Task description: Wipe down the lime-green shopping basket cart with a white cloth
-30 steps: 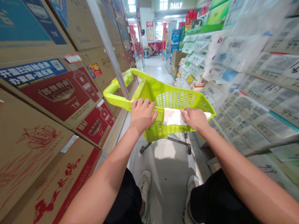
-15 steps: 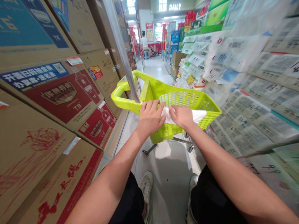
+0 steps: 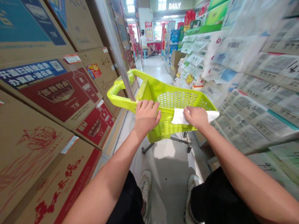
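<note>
Between two banks of stacked goods, a lime-green shopping cart [image 3: 166,110] stands sideways on to the person, its handle [image 3: 116,99] to the left and its perforated basket to the right. A white cloth [image 3: 178,117] lies over the right-hand part of the near rim and hangs down the outside. The right hand [image 3: 197,117] is closed over cloth and rim together, pressing the cloth against the plastic; most of its fingertips are hidden. Nearer the handle, the left hand [image 3: 147,115] grips the bare rim, four fingers bent over the top and the thumb pointing right, apart from the cloth. Just beside it, a metal pole [image 3: 122,67] slants down to the cart. Below, dark castors rest on the pale tiled floor [image 3: 167,168], near the person's light shoes [image 3: 145,185]. Cardboard cartons [image 3: 54,93] with red and blue printing rise on the left; wrapped paper packs [image 3: 252,105] with handwritten prices fill the right. Farther off, another person [image 3: 144,41] sits on a blue stool [image 3: 145,53].
</note>
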`<action>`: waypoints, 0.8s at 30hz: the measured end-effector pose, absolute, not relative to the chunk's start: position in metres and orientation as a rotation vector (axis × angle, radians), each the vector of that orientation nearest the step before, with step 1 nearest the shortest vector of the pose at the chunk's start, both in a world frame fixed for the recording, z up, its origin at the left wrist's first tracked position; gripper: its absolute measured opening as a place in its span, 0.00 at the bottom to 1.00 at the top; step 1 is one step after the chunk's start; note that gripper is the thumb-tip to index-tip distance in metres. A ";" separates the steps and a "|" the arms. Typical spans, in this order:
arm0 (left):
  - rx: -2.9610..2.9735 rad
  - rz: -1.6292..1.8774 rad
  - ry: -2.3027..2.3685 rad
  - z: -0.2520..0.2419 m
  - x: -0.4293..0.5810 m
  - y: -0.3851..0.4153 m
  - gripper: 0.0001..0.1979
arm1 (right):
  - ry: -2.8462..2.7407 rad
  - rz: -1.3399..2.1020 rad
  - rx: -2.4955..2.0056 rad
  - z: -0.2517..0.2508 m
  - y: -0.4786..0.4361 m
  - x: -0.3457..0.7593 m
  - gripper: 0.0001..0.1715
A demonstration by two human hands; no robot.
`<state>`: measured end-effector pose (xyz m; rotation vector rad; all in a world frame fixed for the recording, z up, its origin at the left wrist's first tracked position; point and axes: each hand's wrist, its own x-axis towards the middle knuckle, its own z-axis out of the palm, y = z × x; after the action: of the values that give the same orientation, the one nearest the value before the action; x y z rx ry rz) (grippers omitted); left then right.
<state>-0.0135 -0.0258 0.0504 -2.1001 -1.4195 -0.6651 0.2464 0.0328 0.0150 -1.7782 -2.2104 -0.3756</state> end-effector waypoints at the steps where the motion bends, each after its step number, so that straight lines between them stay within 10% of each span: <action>1: -2.101 -0.676 -1.418 0.050 -0.012 -0.025 0.17 | -2.193 -0.374 -1.821 0.014 0.035 0.254 0.31; 24: -2.105 -0.697 -1.442 0.047 -0.004 -0.026 0.15 | -2.193 -0.224 -1.693 0.021 0.033 0.213 0.26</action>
<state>-0.0038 -0.0256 0.0470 -2.1054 -1.4423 -0.6974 0.2126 0.0331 0.0211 -1.6929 -2.1930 -0.2240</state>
